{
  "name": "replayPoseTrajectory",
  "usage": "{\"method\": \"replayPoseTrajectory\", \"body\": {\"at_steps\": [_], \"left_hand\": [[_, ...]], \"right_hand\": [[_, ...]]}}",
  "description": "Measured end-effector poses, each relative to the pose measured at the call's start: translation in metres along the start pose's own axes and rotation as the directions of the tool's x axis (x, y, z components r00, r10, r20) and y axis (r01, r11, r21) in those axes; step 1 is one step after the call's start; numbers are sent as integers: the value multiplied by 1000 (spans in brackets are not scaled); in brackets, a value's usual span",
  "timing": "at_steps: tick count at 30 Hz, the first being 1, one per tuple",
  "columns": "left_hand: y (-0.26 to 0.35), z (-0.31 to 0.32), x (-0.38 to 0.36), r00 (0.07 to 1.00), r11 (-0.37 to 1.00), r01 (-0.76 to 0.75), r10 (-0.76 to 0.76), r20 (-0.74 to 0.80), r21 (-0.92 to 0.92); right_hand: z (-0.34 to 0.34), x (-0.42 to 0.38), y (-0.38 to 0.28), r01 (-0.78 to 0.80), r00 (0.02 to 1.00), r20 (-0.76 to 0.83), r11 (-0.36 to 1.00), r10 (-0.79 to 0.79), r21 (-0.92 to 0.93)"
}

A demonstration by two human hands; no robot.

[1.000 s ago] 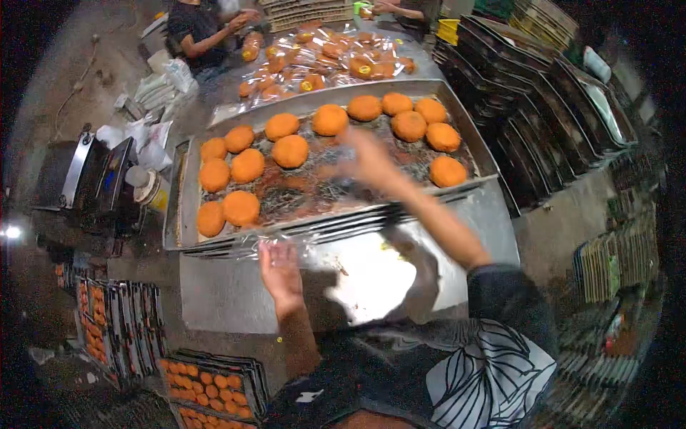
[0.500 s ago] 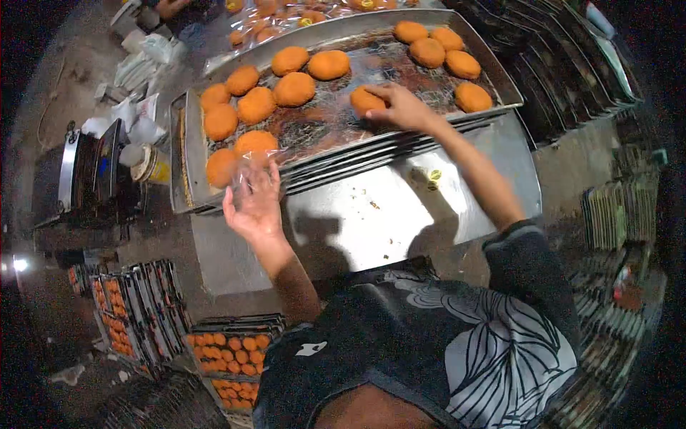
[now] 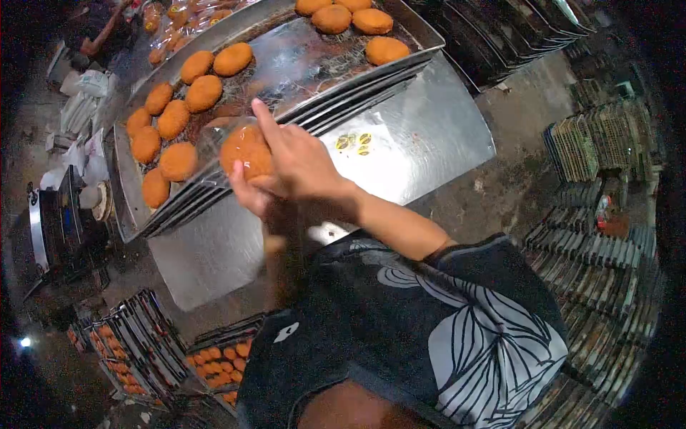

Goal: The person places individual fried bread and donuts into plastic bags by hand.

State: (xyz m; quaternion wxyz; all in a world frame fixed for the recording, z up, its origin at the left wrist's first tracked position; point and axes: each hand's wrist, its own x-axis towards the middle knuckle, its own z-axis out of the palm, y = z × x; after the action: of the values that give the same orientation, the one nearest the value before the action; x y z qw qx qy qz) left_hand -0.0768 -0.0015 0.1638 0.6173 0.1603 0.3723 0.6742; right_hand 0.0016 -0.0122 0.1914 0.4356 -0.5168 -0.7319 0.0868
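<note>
A round orange-brown bread bun [image 3: 246, 151] sits in a clear plastic bag between my two hands, over the tray's front edge. My right hand [image 3: 300, 159] is closed about the bun's right side, its index finger stretched along the upper edge. Underneath, my left hand [image 3: 256, 199] holds the bagged bun from below; most of it is hidden by the right hand and in shadow. Beside them, the metal tray [image 3: 127, 214] carries several similar buns [image 3: 173, 119] at its left end and more buns [image 3: 386, 51] at its right end.
Yellow stickers [image 3: 354, 141] lie on the shiny metal table [image 3: 443, 129] below the stacked trays. Bagged buns [image 3: 171, 32] are behind the tray. Racks of buns [image 3: 218, 365] stand lower left, stacked trays [image 3: 600, 143] at right. Another person's arm [image 3: 107, 32] shows upper left.
My right hand has brought a bun from the tray's middle leftward to my left hand, and the bun is now in the bag. The view has shifted, so the tray appears farther left.
</note>
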Motion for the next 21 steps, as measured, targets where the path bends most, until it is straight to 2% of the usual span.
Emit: {"method": "replayPoseTrajectory", "body": {"at_steps": [1, 2, 3, 4, 5, 6, 7, 8, 9, 10, 11, 13, 14, 15, 16, 17, 18, 19, 20, 21], "left_hand": [[0, -3, 5, 1000, 1000, -6, 6, -1, 5], [2, -13, 15, 980, 984, 155, -142, 141, -84], [0, -21, 19, 919, 934, 323, -272, 285, -150], [-14, -24, 9, 863, 903, 419, -363, 351, -96], [-42, -36, 8, 906, 909, 65, -227, 358, 412], [-68, -44, 3, 891, 561, -305, -118, 439, 770], [-63, -10, -16, 927, 831, 184, -324, 189, 524], [-97, -39, 9, 772, 804, 43, -403, 491, 593], [-105, -32, -3, 658, 769, -207, -348, 668, 605], [-120, -34, 4, 505, 669, -219, -545, 669, 710], [-140, -33, 9, 425, 533, -345, -645, 635, 772], [-195, -56, 26, 288, 336, -786, -543, 788, 519], [-215, -74, 32, 287, 332, -789, -544, 788, 517], [-233, -87, 41, 303, 204, -846, -576, 759, 493], [-242, -88, 49, 326, 71, -888, -601, 730, 455], [-239, -74, 46, 533, -53, -600, -770, 350, 798], [-257, -104, 56, 557, 145, -318, -771, 309, 937], [-272, -131, 72, 574, 330, 2, -773, 269, 944], [-241, -107, 65, 606, 433, -251, -627, 490, 866], [-204, -75, 48, 570, 478, -486, -461, 680, 732]], "right_hand": [[7, -9, 13, -68, 997, -26, 961, 78, 268], [14, -16, 27, -120, 986, -35, 847, 160, 519], [15, -20, 36, -156, 970, -13, 666, 241, 730], [6, -25, 49, -262, 949, -3, 798, 314, 542], [-8, -17, 64, -242, 965, -27, 923, 262, 299], [-10, -9, 97, -142, 989, 73, 942, 125, 303], [-26, 5, 115, -124, 991, 77, 960, 108, 252], [-41, 28, 133, -274, 962, 114, 862, 249, 427], [-66, 62, 138, -66, 998, 29, 969, 61, 240], [-78, 94, 129, -71, 990, -129, 996, 63, -53], [-72, 125, 128, -98, 988, -123, 995, 98, 8], [-61, 134, 127, -126, 985, -111, 989, 133, 72], [-54, 115, 125, 60, 992, -122, 986, -40, 157], [-45, 94, 124, 251, 964, -146, 940, -221, 232], [-41, 51, 139, 151, 982, 54, 931, -179, 332], [-44, 6, 154, 62, 958, 246, 943, -149, 327], [-51, -45, 166, -327, 870, 477, 872, 126, 366], [-51, -93, 178, -669, 603, 680, 729, 417, 146], [-56, -128, 181, -644, 690, 631, 698, 353, 314], [-58, -159, 189, -709, 641, 694, 599, 328, 371]]}}
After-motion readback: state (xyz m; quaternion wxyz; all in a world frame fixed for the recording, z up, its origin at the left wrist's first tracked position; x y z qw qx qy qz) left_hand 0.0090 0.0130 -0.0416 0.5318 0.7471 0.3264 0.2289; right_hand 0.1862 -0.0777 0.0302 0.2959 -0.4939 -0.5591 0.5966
